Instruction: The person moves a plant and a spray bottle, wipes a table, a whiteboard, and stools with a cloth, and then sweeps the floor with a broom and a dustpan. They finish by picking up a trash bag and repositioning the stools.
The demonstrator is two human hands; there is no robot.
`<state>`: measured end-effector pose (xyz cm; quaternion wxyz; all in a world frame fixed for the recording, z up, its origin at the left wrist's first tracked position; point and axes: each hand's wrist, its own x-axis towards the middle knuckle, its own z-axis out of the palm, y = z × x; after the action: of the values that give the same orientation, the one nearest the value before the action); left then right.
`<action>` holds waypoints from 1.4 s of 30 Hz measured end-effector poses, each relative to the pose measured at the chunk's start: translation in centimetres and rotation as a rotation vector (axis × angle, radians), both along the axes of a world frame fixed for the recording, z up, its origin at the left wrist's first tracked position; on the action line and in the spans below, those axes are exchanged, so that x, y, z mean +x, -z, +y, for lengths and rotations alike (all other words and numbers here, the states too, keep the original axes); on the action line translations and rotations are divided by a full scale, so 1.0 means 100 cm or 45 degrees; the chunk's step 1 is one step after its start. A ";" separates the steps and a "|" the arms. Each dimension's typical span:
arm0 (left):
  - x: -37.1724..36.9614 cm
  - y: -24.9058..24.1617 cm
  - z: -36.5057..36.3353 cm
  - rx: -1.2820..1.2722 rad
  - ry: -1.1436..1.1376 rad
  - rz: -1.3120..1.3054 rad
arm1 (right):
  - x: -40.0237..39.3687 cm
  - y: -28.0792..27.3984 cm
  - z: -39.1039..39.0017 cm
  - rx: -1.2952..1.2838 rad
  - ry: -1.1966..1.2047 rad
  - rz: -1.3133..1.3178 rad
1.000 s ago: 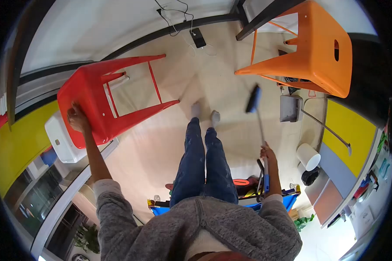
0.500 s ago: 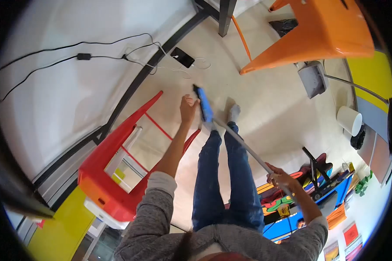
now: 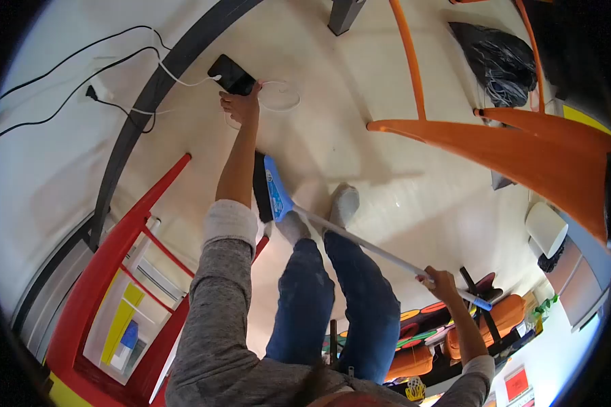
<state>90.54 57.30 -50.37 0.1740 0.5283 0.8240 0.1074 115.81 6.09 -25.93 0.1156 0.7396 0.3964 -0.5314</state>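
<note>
My left hand (image 3: 241,105) is at the lower edge of a black phone (image 3: 232,73) on the floor, its fingers closed on that edge. A white cable runs into the phone. My right hand (image 3: 441,283) grips the grey pole of a broom near its blue-tipped end. The broom's blue head (image 3: 276,190), with dark bristles, rests by my feet, beside my left foot.
A red chair (image 3: 81,298) stands at the left and an orange chair (image 3: 509,146) at the upper right. Near it lie a black bag (image 3: 495,61) and a white bin (image 3: 546,229). Black cables (image 3: 81,81) hang along the wall.
My left hand has moved from beside the broom head forward to the phone and taken hold of its edge. The view has shifted forward. My right hand still holds the broom.
</note>
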 end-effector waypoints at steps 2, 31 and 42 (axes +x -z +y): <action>0.005 0.016 0.008 -0.133 -0.019 0.100 | -0.001 0.013 -0.003 0.113 0.004 -0.016; -0.156 -0.240 -0.077 -0.914 -0.319 -2.196 | -0.090 0.094 0.261 0.423 0.341 -0.155; -0.174 -0.248 -0.083 -0.815 -0.439 -2.121 | -0.129 -0.036 0.112 0.360 0.823 -0.337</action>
<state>73.10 48.98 -25.53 0.8334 0.0753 0.4896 0.2450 102.91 17.26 -22.33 -0.1110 0.8975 0.1936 -0.3805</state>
